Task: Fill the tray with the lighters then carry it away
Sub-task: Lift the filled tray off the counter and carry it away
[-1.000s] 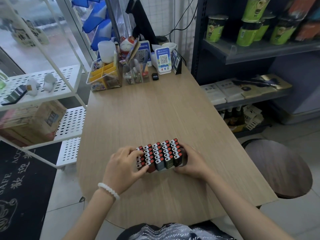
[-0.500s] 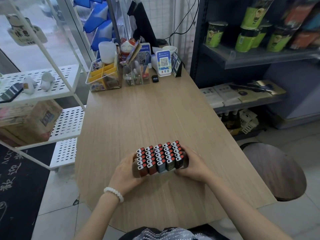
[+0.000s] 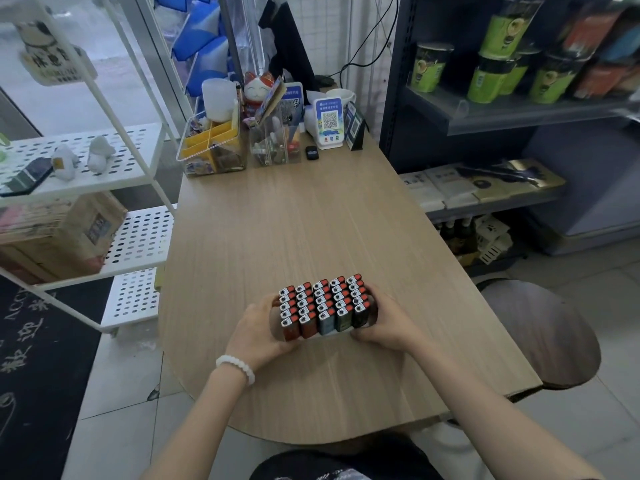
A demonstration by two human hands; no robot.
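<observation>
The long light-brown wooden tabletop (image 3: 311, 220) took up most of the view, and its near end was rounded. A dark round stool (image 3: 540, 337) stood just beside it on the right, and a white metal rack with holes (image 3: 135, 237) stood on the left.

Near the rounded end sat the small tray packed with lighters (image 3: 325, 311). The tray itself was mostly hidden, with only a pale edge showing along the near side. The lighters stood upright in neat rows with their red and silver tops up, and every row looked full. So the filling part seemed done, and the step in hand looked like lifting the tray to carry it away.

The left hand (image 3: 258, 332), with a white bead bracelet (image 3: 235, 367) on its wrist, was curled around the left end of the tray. The right hand (image 3: 384, 323) was curled around the right end. Both hands were gripping it. It was hard to tell if the tray was still resting on the tabletop or was just off it.

To do this well, the tray should probably have stayed flat, with both hands lifting together. A tilt could have made the tall lighters lean and slip out. Fingers low under the ends would have held better than a squeeze on the sides. A slow, steady lift seemed best, keeping well away from the stool.
</observation>
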